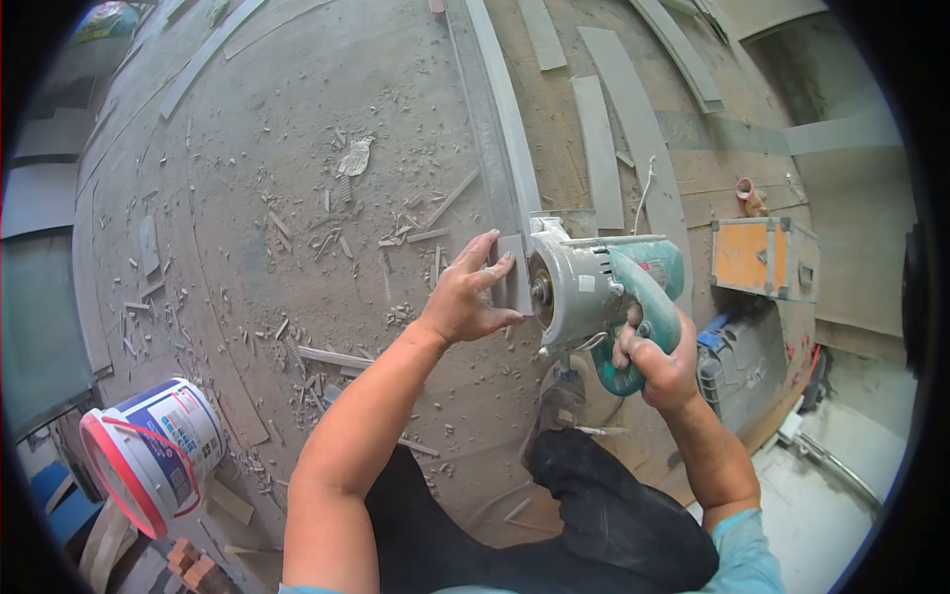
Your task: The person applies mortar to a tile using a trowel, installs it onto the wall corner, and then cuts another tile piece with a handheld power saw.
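In the middle of the head view, a green and grey circular saw (584, 287) is held by its handle in my right hand (661, 361), fingers wrapped round the grip. My left hand (470, 292) has its fingers bent around a small grey piece of board (513, 275), thumb at the lower edge and fingertips at the upper part. That piece lies right beside the saw's blade side. A long pale strip (507, 129) runs from the top edge down to the saw. The blade's edge is largely hidden by the guard.
Offcuts and dust litter the floor (297, 129). A white bucket with a red rim (178, 436) lies at left. Long boards (633, 129) lie at the upper right. An orange case (749, 255) and a grey toolbox (742, 361) stand at right. A cord rises behind the saw.
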`<action>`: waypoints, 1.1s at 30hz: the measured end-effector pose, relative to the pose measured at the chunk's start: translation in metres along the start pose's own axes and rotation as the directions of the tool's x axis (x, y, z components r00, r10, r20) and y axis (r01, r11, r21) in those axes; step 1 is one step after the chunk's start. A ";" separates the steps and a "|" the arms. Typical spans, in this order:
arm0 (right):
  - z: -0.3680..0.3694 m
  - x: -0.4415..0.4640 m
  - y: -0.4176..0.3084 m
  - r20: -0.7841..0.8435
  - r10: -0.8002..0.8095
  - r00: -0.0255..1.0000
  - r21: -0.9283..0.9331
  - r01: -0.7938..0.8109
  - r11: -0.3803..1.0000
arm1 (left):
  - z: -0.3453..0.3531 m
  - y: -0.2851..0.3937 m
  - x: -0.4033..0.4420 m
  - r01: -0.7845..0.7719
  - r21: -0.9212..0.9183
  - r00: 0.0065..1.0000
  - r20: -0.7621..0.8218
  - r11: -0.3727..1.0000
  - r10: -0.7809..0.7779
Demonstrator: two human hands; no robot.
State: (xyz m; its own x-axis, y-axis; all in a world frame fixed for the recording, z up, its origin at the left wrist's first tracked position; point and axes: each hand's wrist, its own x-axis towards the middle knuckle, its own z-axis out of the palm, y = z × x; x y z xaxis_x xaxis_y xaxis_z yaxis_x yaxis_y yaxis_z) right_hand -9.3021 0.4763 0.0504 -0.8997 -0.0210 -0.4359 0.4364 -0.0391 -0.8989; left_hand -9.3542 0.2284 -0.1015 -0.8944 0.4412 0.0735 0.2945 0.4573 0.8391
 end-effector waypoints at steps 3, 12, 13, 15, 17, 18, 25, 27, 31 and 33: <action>-0.001 -0.001 0.001 0.004 -0.001 1.000 -0.014 0.001 1.000 | -0.001 0.000 0.000 0.003 -0.005 1.000 0.003 1.000 -0.003; 0.000 -0.006 0.001 0.019 0.024 1.000 -0.026 -0.024 0.999 | 0.001 -0.001 -0.002 0.033 -0.042 0.999 0.007 0.999 -0.032; -0.001 -0.005 0.003 0.020 0.025 1.000 -0.011 -0.025 1.000 | -0.001 -0.001 -0.001 0.022 -0.033 1.000 0.010 0.999 -0.022; -0.002 -0.005 0.001 0.017 0.027 0.999 -0.007 -0.027 1.000 | -0.003 -0.002 0.001 0.009 -0.032 1.000 0.002 0.999 -0.009; -0.004 -0.007 -0.001 0.039 -0.005 0.999 -0.028 0.006 1.000 | -0.001 -0.002 -0.001 0.010 -0.049 1.000 -0.012 0.999 -0.010; -0.005 -0.008 -0.002 0.048 -0.024 0.999 -0.034 0.026 0.999 | -0.001 -0.002 -0.002 0.006 -0.045 1.000 -0.015 0.999 -0.007; -0.003 0.002 -0.004 0.081 -0.058 0.995 -0.063 0.063 0.996 | 0.000 -0.003 -0.003 -0.041 -0.011 0.998 -0.053 0.999 0.040; -0.001 0.005 -0.006 0.069 -0.068 0.995 -0.057 0.072 0.996 | 0.001 -0.005 -0.003 -0.057 0.001 0.996 -0.066 0.998 0.057; 0.007 0.011 -0.014 0.025 -0.075 0.997 -0.087 0.077 0.993 | 0.003 -0.006 -0.004 -0.069 0.013 0.994 -0.087 0.998 0.070; 0.005 0.015 -0.016 0.038 -0.087 0.995 -0.096 0.091 0.991 | 0.004 -0.006 -0.004 -0.078 0.020 0.993 -0.093 0.997 0.079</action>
State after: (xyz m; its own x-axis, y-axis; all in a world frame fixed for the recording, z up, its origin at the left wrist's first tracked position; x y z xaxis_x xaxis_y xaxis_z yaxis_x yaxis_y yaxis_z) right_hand -9.3228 0.4714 0.0588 -0.9337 -0.0555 -0.3538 0.3509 0.0555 -0.9348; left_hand -9.3513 0.2269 -0.1089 -0.8955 0.4027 0.1894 0.3699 0.4368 0.8200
